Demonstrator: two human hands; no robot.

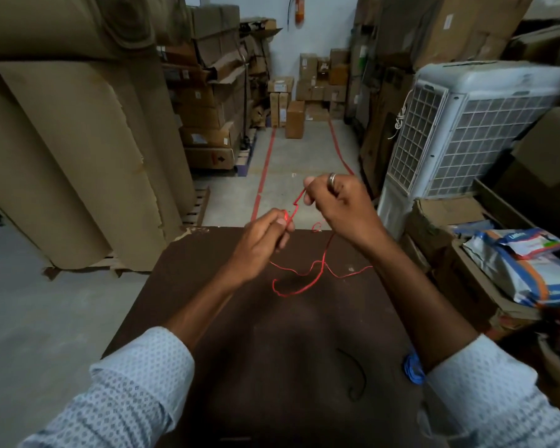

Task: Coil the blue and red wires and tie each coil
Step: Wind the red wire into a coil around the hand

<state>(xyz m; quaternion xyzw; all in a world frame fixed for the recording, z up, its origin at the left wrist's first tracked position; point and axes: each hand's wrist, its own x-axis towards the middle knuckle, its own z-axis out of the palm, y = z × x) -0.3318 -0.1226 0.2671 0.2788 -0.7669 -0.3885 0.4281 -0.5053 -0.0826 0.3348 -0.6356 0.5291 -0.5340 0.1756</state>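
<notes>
The red wire [296, 287] lies in loose loops on the far part of the dark brown table [233, 318]. One stretch of it rises off the table and runs between my hands. My left hand [265, 236] pinches it at the lower end, above the table's far edge. My right hand [340, 202], wearing a ring, pinches it higher up and farther away. The blue wire [413, 370] sits as a small bundle near the table's right edge, partly hidden by my right sleeve.
A short black wire piece [356, 376] lies on the near part of the table. A white air cooler [459, 124] and boxes with packets [524, 270] stand to the right. Large cardboard rolls [78, 156] stand to the left. Stacked cartons line the aisle beyond.
</notes>
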